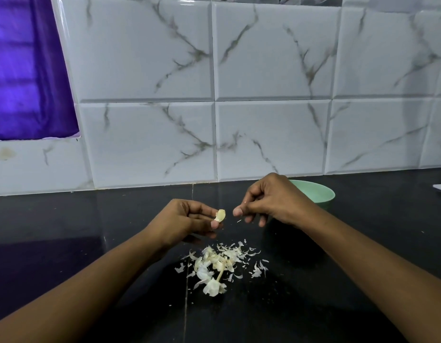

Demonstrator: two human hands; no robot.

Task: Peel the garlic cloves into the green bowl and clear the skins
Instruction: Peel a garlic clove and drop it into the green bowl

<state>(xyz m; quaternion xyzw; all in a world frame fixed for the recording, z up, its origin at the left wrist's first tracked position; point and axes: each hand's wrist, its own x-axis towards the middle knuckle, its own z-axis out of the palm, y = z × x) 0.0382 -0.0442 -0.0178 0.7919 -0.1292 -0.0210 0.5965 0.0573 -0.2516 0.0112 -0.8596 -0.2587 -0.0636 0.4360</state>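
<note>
A purple curtain (23, 70) hangs far left, by the white wall tiles (271, 134). On the black counter (78, 231) the left hand (187, 219) pinches a garlic clove (220, 215) between thumb and fingertips, up in the air. Below it, between both arms, lies a pile of skins (221, 263). The right hand (271, 199) is near the clove but not touching it. Its fingers are curled in, and I see nothing in them. The green bowl (318, 191) sits just behind this hand, by the wall.
</note>
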